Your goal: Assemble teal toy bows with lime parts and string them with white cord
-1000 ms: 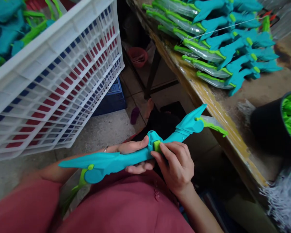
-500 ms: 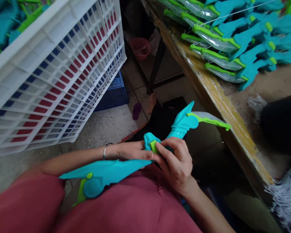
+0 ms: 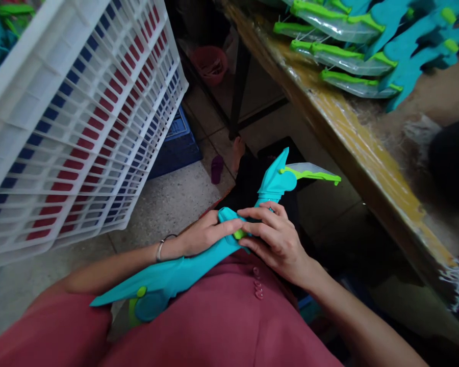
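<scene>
A long turquoise toy bow (image 3: 183, 272) with green and clear tips lies across my lap, one end by my left thigh, the other tip (image 3: 309, 175) up near the table edge. My left hand (image 3: 201, 235) grips its middle from the left, fingers wrapped round it. My right hand (image 3: 277, 239) is closed on the same middle section, fingers over a small green piece (image 3: 238, 234) set in the grip.
A white slatted crate (image 3: 80, 117) holding more turquoise parts stands at my left over a blue crate (image 3: 178, 142). A wooden table (image 3: 352, 153) on the right carries several finished bows (image 3: 367, 51) and a dark tub (image 3: 453, 158). A pink bucket (image 3: 210, 63) sits under it.
The bow has sunk lower onto my lap and both hands have closed tighter over the green piece in its middle. The view has tipped downward.
</scene>
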{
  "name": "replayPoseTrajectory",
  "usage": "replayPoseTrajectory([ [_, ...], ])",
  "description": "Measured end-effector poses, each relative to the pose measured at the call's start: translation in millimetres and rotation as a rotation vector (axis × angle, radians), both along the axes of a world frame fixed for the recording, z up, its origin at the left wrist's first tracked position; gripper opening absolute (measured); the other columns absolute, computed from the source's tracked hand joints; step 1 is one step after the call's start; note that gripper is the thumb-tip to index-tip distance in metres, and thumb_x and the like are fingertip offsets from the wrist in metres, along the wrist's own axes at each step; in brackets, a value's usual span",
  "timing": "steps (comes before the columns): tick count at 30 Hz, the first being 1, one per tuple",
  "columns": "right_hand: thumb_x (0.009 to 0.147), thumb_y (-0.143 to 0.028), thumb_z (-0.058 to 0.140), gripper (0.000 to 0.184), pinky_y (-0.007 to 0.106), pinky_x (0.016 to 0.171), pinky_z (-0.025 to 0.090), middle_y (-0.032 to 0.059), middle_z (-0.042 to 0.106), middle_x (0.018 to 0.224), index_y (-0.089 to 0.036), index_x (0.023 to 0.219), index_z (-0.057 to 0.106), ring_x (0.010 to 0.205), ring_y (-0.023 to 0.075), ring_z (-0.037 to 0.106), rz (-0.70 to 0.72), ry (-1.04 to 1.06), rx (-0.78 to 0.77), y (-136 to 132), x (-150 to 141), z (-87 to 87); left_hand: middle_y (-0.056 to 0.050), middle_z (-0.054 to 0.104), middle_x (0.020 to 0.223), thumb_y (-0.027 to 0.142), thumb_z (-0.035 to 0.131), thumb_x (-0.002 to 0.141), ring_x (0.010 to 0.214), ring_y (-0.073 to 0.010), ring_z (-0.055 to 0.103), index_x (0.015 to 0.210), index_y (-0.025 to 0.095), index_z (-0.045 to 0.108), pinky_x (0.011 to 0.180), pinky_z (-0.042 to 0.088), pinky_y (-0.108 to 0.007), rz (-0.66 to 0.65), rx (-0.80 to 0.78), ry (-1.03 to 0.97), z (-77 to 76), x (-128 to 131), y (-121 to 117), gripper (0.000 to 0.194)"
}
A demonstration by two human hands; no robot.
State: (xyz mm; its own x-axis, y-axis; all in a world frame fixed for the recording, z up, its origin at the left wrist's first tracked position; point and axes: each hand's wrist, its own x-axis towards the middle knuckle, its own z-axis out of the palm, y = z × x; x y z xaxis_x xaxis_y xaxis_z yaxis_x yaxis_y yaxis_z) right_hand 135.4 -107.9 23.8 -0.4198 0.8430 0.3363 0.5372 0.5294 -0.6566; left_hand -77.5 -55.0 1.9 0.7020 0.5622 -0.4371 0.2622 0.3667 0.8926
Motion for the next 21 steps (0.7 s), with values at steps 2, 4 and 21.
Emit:
replayPoseTrajectory([
  [2, 0.106, -0.032, 0.058, 0.017, 0.044, 0.102, 0.042, 0.01, 0.069, 0.121, -0.018, 0.115, 0.061, 0.105, 0.0199, 0.066, 0.022, 0.003, -0.023, 3, 2, 2.4, 0.004, 0.039, 0.066, 0.052, 0.054, 0.097, 0.063, -0.0124, 0.037, 0.068, 0.02, 0.046, 0.057, 0.033, -0.027, 0.001, 0.013, 0.02, 0.4, -1, 1, 0.044],
  [4, 0.106, -0.035, 0.058, 0.024, 0.043, 0.101, 0.041, 0.0116, 0.068, 0.119, -0.015, 0.12, 0.057, 0.108, 0.0213, 0.065, 0.035, -0.029, -0.055, 7, 3, 6.4, 0.005, 0.039, 0.064, 0.049, 0.054, 0.096, 0.062, -0.012, 0.036, 0.066, 0.02, 0.044, 0.057, 0.033, -0.027, -0.035, 0.054, 0.032, 2.5, 0, 3, 0.042],
  [21, 0.089, -0.018, 0.064, 0.01, 0.035, 0.071, 0.029, 0.0026, 0.064, 0.08, -0.018, 0.088, 0.054, 0.07, 0.0186, 0.055, 0.227, -0.644, -0.187, 49, -16, -16.8, -0.005, 0.07, 0.081, 0.039, 0.062, 0.089, 0.07, -0.0219, 0.065, 0.098, 0.02, 0.062, 0.067, 0.046, -0.033, -0.154, 0.568, 0.317, -28.4, 9, -2, 0.021],
])
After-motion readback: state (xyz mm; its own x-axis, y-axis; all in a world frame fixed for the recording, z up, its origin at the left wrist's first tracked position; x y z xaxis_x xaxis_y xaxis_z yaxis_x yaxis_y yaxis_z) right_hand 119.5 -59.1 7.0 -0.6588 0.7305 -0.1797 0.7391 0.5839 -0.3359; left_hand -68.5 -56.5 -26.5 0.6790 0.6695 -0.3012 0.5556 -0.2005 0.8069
